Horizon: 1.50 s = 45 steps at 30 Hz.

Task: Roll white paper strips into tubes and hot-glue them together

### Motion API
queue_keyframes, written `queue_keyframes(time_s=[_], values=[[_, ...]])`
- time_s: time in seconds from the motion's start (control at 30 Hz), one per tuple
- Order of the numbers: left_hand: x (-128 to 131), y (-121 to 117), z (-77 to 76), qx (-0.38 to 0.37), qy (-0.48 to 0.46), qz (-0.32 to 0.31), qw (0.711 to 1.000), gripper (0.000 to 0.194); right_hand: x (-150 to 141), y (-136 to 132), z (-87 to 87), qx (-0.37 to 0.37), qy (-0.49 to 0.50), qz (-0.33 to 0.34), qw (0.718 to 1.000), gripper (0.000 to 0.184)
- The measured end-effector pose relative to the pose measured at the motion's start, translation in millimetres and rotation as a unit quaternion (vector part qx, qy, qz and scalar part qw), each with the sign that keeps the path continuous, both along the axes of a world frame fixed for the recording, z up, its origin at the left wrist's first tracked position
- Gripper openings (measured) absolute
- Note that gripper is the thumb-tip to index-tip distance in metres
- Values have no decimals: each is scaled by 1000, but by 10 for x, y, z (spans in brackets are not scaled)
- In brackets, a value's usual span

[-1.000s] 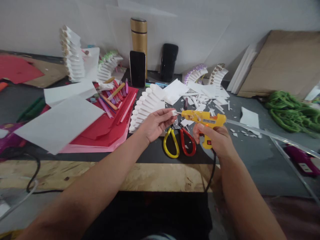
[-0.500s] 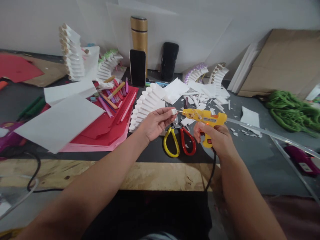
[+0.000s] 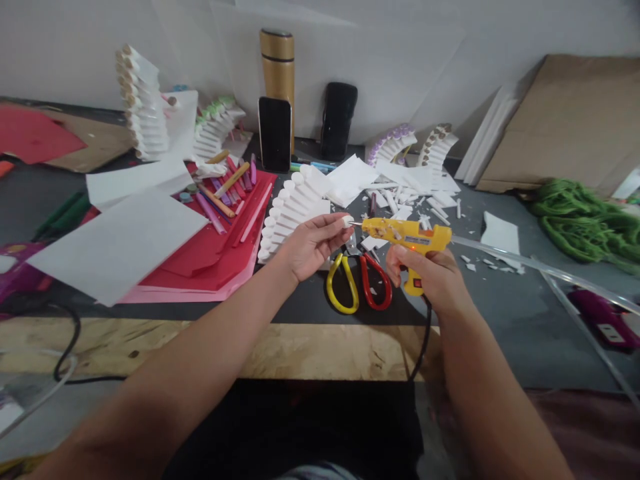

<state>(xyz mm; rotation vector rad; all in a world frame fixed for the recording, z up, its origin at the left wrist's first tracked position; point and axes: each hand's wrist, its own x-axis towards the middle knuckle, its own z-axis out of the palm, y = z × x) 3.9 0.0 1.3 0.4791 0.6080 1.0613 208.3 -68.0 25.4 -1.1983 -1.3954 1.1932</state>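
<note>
Nudges slightly leftward above the bench (image 3: 520,320) since the earlier frame with the yellow glue gun (image 3: 406,232), apparently to bring the glue closer to the work. Points the gun left, long axis nearly level. Wraps its handle with the right hand (image 3: 440,273), grip closed. Pinches with the left hand (image 3: 315,247), near the scissors (image 3: 356,292), right at the metal nozzle (image 3: 355,224), a small white piece (image 3: 347,221), thumb and finger closed on it, too small to judge its axis.
</note>
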Motion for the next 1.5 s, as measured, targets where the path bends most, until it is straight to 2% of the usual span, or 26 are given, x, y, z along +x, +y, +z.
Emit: queue_keyframes(time_s=[0.53,1.5], values=[[2,1,-12,7,6,-5,1000,14,-2,-4,2,-20,33,-35,999,34],[4,-13,9,0,-3,-9,1000,16,-8,-3,-1,-7,29,-19,999,35]])
